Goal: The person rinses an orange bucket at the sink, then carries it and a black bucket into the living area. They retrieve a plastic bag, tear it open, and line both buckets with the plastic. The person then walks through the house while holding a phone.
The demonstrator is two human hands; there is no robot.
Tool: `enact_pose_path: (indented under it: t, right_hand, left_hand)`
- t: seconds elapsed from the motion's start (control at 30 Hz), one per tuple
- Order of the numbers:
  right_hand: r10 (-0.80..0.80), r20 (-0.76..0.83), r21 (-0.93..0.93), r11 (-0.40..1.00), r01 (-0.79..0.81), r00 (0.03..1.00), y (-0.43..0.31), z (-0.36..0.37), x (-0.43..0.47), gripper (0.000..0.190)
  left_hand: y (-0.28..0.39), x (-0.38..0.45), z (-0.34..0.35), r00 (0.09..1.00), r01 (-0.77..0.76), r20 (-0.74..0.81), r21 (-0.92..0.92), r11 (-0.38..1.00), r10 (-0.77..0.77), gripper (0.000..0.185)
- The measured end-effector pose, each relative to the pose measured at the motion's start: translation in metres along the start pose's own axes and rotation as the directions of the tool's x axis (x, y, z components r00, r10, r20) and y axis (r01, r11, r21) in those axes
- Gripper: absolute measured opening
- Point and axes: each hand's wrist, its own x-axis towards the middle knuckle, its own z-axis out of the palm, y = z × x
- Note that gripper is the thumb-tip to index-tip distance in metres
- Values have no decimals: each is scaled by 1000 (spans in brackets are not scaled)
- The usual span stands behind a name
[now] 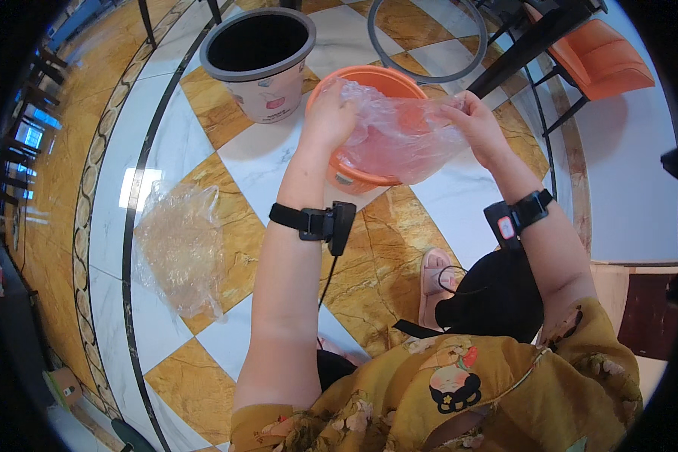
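Observation:
Between my two hands a clear plastic bag point(415, 135) is stretched over an orange plastic bucket point(367, 72) on the tiled floor. My left hand point(332, 116) grips the bag's bunched side at the bucket's left rim. With thumb and fingers, my right hand point(474, 121) pinches the bag's other side, to the right of the bucket. Part of the bucket's rim and inside is hidden by the film. A printed white trash bin point(265, 96) with a grey rim and dark inside stands upright behind and left of the bucket.
Another clear plastic bag point(181, 248) lies spread on the floor at left. A loose grey ring point(457, 76) lies behind the bucket. An orange chair point(604, 59) and a dark table leg point(514, 51) stand at the back right. My slippered foot point(432, 288) is below.

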Motion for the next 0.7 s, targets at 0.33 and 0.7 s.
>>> enact_pose_path:
  t: [0.33,0.7]
  right_hand:
    - [-174,143,-718,659,224,974,46,12,23,50]
    - [-247,178,-494,815,303,953,102,-10,67,54]
  left_hand:
    - [-39,8,-20,981,113,-187,380,918,-43,44]
    - [-16,-49,-27,961,11,254,357,934,-109,34]
